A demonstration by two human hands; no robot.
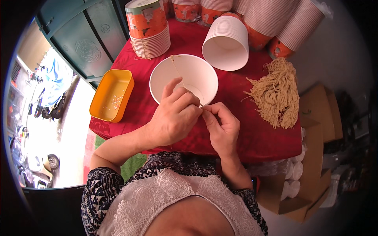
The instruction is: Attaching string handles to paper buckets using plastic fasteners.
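A white paper tub point(157, 80) stands open in the middle of the table. Over its far rim lies a thin beige string point(176, 67), which runs down across the inside toward my hands. My left hand point(173, 118) is at the tub's near rim, thumb and fingers pinched together and the index finger raised. Against it, my right hand point(223, 128) is closed in a pinch too. Between the fingertips shows a small bit of the string; its finer details are too small to make out. To the right lies a bundle of beige strings point(277, 94).
An orange-yellow box point(125, 96) with small pale beads sits left on the red tablecloth point(256, 137). Stacked tubs point(151, 41) stand behind, and a white tub point(226, 51) lies on its side. Cardboard boxes point(311, 157) are at the right, a green door point(84, 43) at the left.
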